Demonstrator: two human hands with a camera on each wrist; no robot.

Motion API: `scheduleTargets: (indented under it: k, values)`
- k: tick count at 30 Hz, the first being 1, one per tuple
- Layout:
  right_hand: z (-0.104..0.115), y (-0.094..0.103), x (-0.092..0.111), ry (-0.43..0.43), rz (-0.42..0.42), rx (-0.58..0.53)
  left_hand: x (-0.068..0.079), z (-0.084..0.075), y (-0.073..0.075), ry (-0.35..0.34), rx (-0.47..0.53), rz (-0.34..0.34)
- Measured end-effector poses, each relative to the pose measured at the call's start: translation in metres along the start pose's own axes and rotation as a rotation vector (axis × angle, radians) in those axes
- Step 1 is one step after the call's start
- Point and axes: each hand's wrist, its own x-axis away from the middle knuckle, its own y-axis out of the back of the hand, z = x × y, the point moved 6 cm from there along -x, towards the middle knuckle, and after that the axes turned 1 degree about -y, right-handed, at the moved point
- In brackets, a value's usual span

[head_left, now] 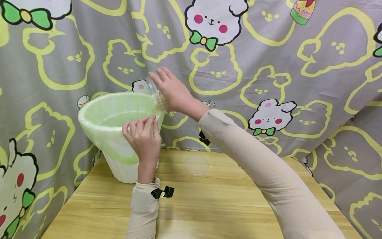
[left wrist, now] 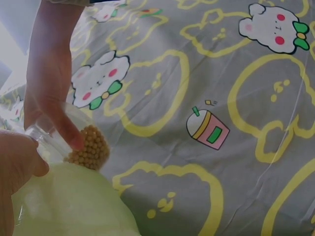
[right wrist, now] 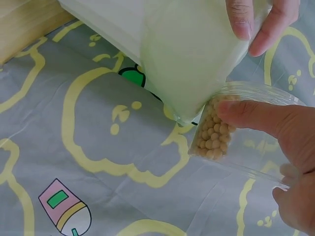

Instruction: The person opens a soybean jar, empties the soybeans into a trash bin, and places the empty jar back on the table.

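Observation:
My right hand (head_left: 176,91) holds a clear plastic jar (head_left: 153,89) at the bin's right rim. The jar is tilted, its ridged mouth end towards the bin. Small round beige beans (right wrist: 214,133) are gathered at its lower end, beside my right thumb (right wrist: 248,114). The white bin (head_left: 123,172) stands on the table, with a pale green bag (head_left: 128,154) folded over its rim. My left hand (head_left: 144,139) grips the bagged rim at the near right, fingertips close to the jar. The bin's bottom is hidden in the head view.
A clear round disc (head_left: 197,165) lies flat on the wooden table (head_left: 209,205), right of the bin. A grey curtain (head_left: 268,66) with yellow outlines and white cartoon animals hangs behind and beside the table, close to the bin.

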Motion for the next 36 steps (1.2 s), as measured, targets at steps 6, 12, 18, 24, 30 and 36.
scheduleTargets:
  k: [6,12,18,24,30,36]
  values:
    - [0.001,0.001,0.001,0.023,-0.011,0.032,-0.001,-0.001,0.000,-0.002,-0.002,-0.001]
    - [0.003,0.002,0.001,0.038,-0.022,0.047,-0.002,-0.001,0.002,0.000,-0.006,0.001]
    - [0.007,0.002,0.000,0.065,-0.022,0.072,-0.002,0.000,0.002,0.000,-0.003,-0.002]
    - [0.012,0.002,0.001,0.083,0.004,0.096,-0.001,0.000,0.001,-0.004,0.000,-0.005]
    - [0.015,0.002,0.002,0.095,-0.002,0.121,0.000,0.000,0.001,-0.004,0.003,-0.005]
    - [0.018,0.001,0.003,0.125,-0.014,0.165,0.000,0.000,0.001,-0.004,0.005,-0.006]
